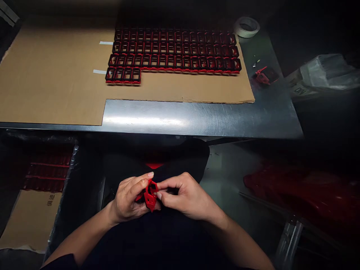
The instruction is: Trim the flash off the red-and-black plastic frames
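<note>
Close to my body, below the table edge, my left hand point(131, 197) is wrapped around a small red plastic frame part point(150, 197) with openings in it. My right hand point(182, 195) reaches in from the right, thumb and index finger pinched at the part's right side. Whether a smaller piece sits between those fingertips I cannot make out. Up on the table, several rows of black-and-red frame parts point(174, 48) stand side by side on a cardboard sheet point(62, 75). The front row is short and sits at the left.
A tape roll point(246, 27) and a lone red-and-black part point(266, 76) lie at the right of the metal table point(182, 118). At lower left, a lined box point(30, 221) holds more red parts and cardboard. A red plastic bag point(295, 191) lies at right. Near it stands a metal leg point(288, 240).
</note>
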Motion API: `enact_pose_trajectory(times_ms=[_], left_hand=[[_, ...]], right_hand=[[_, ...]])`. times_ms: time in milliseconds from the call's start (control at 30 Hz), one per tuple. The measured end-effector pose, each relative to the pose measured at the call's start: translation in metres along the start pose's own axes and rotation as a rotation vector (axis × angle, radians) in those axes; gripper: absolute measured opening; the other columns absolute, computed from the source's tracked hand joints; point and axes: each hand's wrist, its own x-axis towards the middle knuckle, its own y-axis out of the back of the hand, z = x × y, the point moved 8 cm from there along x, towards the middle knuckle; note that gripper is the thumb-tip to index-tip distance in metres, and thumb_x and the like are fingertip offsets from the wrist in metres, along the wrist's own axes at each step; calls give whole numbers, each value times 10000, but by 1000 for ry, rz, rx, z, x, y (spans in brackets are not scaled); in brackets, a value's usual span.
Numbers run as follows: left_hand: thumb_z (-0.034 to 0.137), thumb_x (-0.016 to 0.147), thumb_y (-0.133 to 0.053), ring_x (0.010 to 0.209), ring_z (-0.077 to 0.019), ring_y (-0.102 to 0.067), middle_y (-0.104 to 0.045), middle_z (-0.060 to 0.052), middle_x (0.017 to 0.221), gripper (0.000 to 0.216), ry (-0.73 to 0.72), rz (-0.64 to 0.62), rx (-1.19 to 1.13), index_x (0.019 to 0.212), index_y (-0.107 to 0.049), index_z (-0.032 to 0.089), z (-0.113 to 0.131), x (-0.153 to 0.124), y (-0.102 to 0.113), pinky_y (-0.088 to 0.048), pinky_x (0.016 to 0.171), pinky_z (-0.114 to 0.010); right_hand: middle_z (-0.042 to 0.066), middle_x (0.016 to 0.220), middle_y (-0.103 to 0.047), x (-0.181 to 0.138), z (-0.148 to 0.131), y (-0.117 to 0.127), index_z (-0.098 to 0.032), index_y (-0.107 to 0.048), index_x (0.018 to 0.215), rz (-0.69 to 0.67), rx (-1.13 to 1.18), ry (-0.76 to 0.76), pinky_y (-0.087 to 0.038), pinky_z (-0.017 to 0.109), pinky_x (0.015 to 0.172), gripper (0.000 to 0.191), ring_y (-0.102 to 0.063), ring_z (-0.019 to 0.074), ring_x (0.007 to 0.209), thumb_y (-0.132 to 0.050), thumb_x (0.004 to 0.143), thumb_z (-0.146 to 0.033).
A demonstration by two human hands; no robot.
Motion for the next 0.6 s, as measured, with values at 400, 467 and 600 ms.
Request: enact_pose_trajectory(times_ms=[400, 467, 600], left_hand=[[471, 786, -799, 918, -240, -778, -740, -207, 1177, 925, -27, -49, 40, 1523, -331, 163, 0, -5, -3, -643, 697, -310], [487, 777, -803, 930, -246, -776, -741, -214, 1168, 944, -33, -47, 47, 1520, -331, 144, 1, -4, -3, -643, 710, -314], [439, 804, -790, 918, -244, -778, -751, -206, 1140, 892, -45, -48, 85, 1515, -341, 144, 2, -4, -3, -637, 692, -301]], right_hand=[[6, 696, -778, 1, 2, 2, -209, -833, 917, 3, -7, 11, -516, 240, 600, 199, -703, 168, 636, -639, 899, -251], [6, 690, -775, 1, 3, 2, -206, -831, 907, -2, -1, 3, -515, 240, 601, 196, -702, 168, 634, -639, 889, -239], [6, 697, -773, 4, 8, -1, -198, -816, 822, 52, 3, -34, -511, 232, 611, 185, -707, 163, 653, -632, 845, -191]])
